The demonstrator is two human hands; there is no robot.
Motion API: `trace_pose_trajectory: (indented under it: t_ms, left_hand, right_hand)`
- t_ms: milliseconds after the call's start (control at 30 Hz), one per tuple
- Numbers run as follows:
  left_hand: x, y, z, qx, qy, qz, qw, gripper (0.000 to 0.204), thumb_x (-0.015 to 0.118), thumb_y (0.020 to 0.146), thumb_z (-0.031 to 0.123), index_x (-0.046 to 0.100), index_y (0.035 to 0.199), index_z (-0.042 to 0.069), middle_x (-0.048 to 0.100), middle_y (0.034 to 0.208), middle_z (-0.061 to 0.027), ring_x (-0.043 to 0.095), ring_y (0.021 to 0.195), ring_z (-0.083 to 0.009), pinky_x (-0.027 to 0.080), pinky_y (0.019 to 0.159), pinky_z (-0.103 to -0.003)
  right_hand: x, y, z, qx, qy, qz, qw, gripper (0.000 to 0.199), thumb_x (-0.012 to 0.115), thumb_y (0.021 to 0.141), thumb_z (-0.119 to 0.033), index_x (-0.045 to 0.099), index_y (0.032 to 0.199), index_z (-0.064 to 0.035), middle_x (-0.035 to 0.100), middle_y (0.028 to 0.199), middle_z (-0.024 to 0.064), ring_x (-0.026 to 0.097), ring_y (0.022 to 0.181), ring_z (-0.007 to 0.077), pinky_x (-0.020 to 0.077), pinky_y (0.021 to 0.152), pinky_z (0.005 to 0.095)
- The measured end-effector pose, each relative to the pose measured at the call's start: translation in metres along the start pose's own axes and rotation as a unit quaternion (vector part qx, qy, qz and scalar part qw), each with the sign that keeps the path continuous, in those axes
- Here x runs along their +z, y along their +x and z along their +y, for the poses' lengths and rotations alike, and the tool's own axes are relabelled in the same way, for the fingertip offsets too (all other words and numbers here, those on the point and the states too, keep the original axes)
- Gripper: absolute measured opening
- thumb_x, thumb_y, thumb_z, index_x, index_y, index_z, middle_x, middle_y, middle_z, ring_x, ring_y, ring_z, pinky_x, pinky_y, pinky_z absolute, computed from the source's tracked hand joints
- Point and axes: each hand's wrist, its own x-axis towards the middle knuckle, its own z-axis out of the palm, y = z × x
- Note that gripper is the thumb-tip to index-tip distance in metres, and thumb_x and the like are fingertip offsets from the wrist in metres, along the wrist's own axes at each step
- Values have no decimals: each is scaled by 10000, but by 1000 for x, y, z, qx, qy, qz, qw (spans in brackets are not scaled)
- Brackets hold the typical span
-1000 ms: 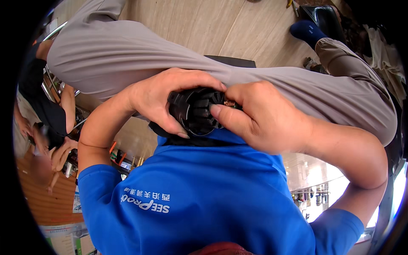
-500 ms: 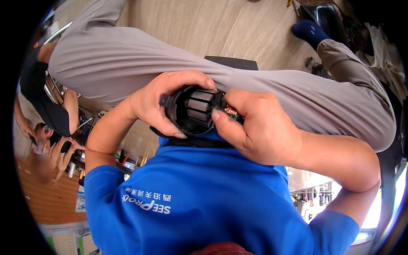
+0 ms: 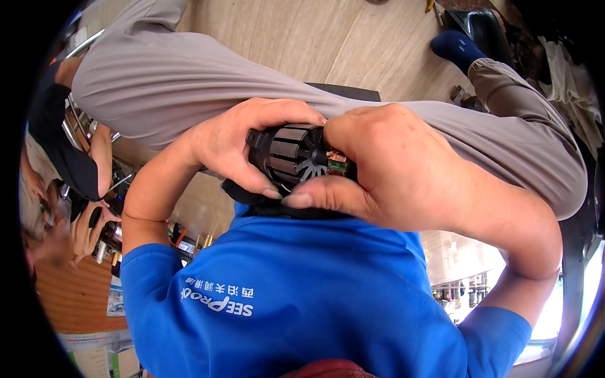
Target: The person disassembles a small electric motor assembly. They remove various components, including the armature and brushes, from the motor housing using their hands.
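A black slotted motor armature point(image 3: 292, 153) with copper parts at one end is held in front of my chest, above my grey trousers point(image 3: 189, 82). My left hand point(image 3: 236, 142) wraps around its left side, thumb underneath. On the right end, my right hand point(image 3: 403, 170) grips it, with the fingers over the copper part point(image 3: 336, 162) and the thumb pressing below. A black piece point(image 3: 252, 198) shows just under the armature against my blue shirt point(image 3: 296, 302).
Pale wooden floor point(image 3: 302, 38) lies beyond my legs. My foot in a dark blue sock point(image 3: 457, 47) rests next to a black seat point(image 3: 485, 25) at top right. Another person in a dark shirt point(image 3: 60, 145) is at the left, by cluttered shelves point(image 3: 107, 239).
The armature has turned in my hands, so its slotted side and copper end now show. My right hand has slid further over its right end.
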Motion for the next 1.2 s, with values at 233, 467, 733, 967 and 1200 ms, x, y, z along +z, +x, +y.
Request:
trace_pose_trajectory:
  t_ms: [233, 467, 733, 967, 1200]
  left_hand:
    - [-1, -5, -3, -21, -45, -1, 999, 927, 898, 569, 315, 481, 1328, -15, 593, 1215, -136, 559, 1142, -234, 434, 976, -369]
    - [-4, -3, -2, -14, -55, 13, 998, 811, 712, 733, 528, 523, 1280, -40, 583, 1240, -161, 545, 1172, -261, 400, 1014, -378]
    - [0, 1, -4, -63, -65, -14, 996, 768, 716, 705, 551, 592, 1166, -50, 613, 1173, -177, 585, 1105, -293, 430, 973, -399]
    - [1, 5, 2, -81, -58, 7, 995, 744, 664, 679, 546, 596, 1138, -35, 623, 1143, -163, 592, 1074, -283, 432, 963, -390]
    - [-2, 2, 0, -47, -75, -11, 996, 596, 617, 767, 369, 565, 1200, -37, 610, 1169, -151, 563, 1103, -242, 415, 978, -356]
  right_hand:
    - [9, -2, 3, -52, -67, 118, 989, 482, 771, 750, -287, 540, 1066, -7, 599, 746, 178, 587, 675, 420, 481, 585, 437]
    - [18, -4, 13, -184, -227, 152, 944, 363, 703, 777, -309, 533, 941, -34, 579, 634, 110, 616, 525, 263, 473, 436, 379]
    - [28, 0, 14, -193, -214, 91, 953, 310, 664, 811, -277, 514, 900, -20, 583, 634, 128, 611, 507, 288, 470, 415, 411]
    - [37, -4, 13, -158, -204, 131, 957, 341, 663, 822, -302, 507, 918, -14, 581, 661, 152, 605, 503, 308, 473, 419, 416]
    - [36, -3, 12, -147, -186, 133, 962, 375, 672, 818, -322, 509, 950, -12, 580, 662, 132, 614, 540, 303, 486, 450, 414]
